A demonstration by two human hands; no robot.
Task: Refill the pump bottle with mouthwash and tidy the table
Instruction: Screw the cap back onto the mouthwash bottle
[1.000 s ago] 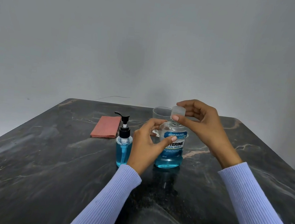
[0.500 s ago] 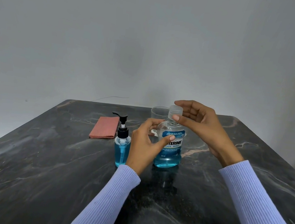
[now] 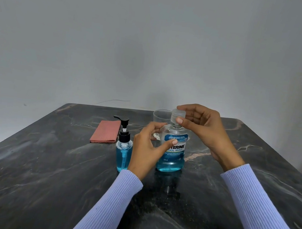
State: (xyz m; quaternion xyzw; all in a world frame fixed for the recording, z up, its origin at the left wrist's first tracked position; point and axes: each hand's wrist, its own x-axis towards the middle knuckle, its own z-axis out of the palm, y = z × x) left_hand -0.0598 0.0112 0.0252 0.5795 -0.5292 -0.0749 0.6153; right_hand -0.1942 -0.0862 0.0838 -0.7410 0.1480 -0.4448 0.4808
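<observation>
Your left hand (image 3: 147, 147) is wrapping its grip round the clear, blue-filled mouthwash bottle (image 3: 172, 150) at mid-table, bracing it upright, while your right hand (image 3: 201, 127) is pinching its clear cap (image 3: 178, 116) for unscrewing; the blue pump bottle (image 3: 123, 149) is waiting just left

Probably a home room: dark marble-patterned table (image 3: 45, 177) against a bare grey wall (image 3: 155, 39).

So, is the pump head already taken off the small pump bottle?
No, the black pump head sits on the pump bottle.
</observation>
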